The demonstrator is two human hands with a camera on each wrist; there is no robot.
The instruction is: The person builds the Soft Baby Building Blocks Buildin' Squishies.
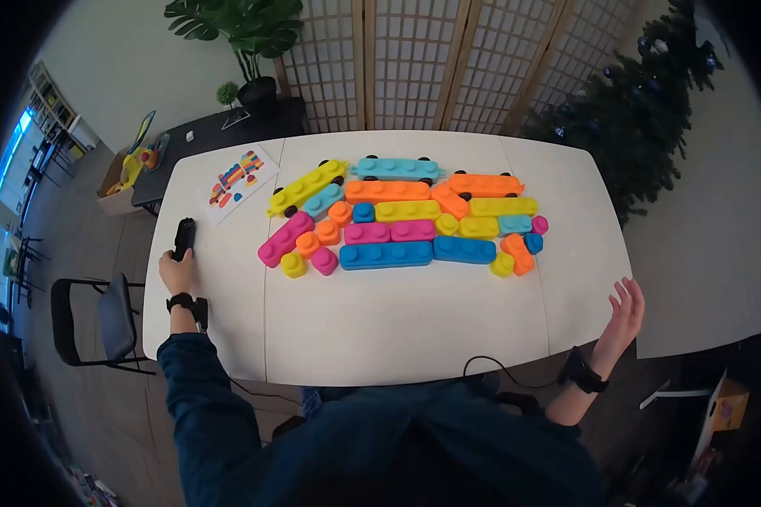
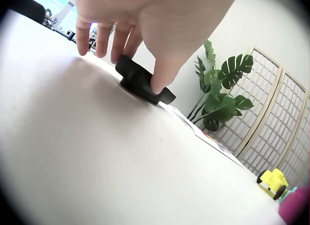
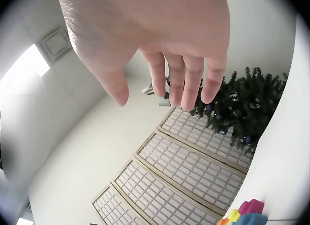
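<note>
Blue, pink, orange and yellow blocks (image 1: 406,213) lie from the middle of the table (image 1: 406,321) towards twelve o'clock, apparently laid out but not yet stacked, while the left hand (image 1: 177,275) clasps a black gadget (image 1: 185,237) at nine and the right hand (image 1: 624,314), at four, grips nothing.

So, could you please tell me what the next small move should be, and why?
I'd probably bring the right hand toward the colourful blocks: it holds nothing, near the right edge of the white table, while the left hand is at the black object, away from them.
</note>
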